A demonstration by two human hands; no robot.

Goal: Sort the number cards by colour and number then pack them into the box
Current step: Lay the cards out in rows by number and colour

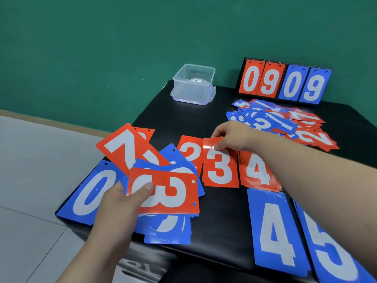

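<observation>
At the counter's (220,217) near-left corner my left grip (122,203) pinches a loose fan of cards (167,193), which I think could slip and spill. The box (193,84) sits at the far edge. My right grip (230,137) pinches the red 3 (221,170), and dragging it may skew its neighbours.

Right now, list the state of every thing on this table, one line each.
Clear plastic box: open, upright.
Black flip scoreboard: standing, showing 0909.
Red 3 card on table: lying, top edge pinched by right hand.
Fanned red and blue cards: gripped by left hand.
Mixed red and blue card pile: loose, unsorted.
</observation>
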